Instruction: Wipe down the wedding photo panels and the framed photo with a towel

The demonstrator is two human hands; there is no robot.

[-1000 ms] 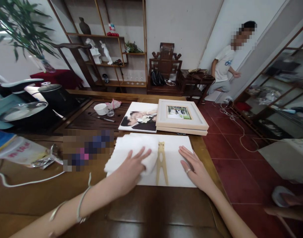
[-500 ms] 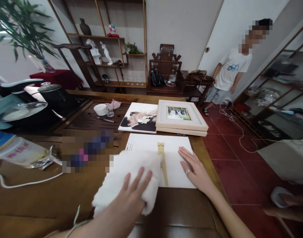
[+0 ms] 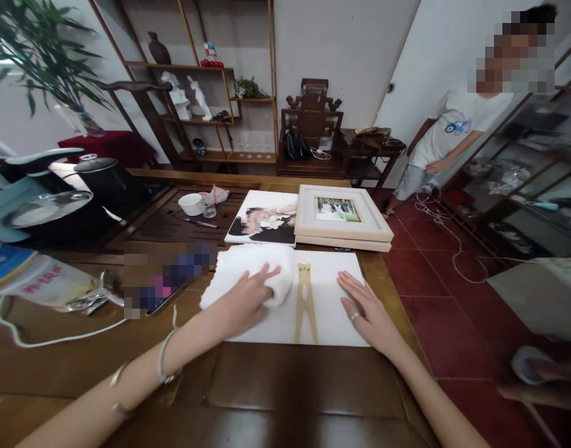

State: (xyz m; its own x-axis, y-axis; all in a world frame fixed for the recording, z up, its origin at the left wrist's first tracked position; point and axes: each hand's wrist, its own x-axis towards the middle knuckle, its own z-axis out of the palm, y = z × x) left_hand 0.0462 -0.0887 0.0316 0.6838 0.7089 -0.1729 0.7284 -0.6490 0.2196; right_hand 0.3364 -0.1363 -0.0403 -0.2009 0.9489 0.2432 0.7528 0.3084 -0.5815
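Note:
A white towel (image 3: 248,267) lies bunched over the left part of a flat white panel (image 3: 332,311). My left hand (image 3: 252,292) grips the towel and presses it down, with some fingers stretched over it. On the panel's right edge my right hand (image 3: 364,305) rests flat, its fingers out and a ring on one of them. Between the hands the panel bears a tan, long-legged figure (image 3: 305,305) with a cat-like head. Behind it lie a print of a person in dark clothes (image 3: 276,233) and a stack of pale frames (image 3: 378,233) with a photo.
At the left are a phone (image 3: 173,289) partly blurred out, a printed bag (image 3: 37,280), a white cable (image 3: 56,342) and a lidded pot (image 3: 51,218). A white bowl (image 3: 192,204) stands on the dark tea tray (image 3: 149,230). Right of the table stands a person (image 3: 462,124).
My left hand and the towel have moved away from me across the panel, uncovering the figure's left leg. My right hand stays in place. The person at the right has come nearer.

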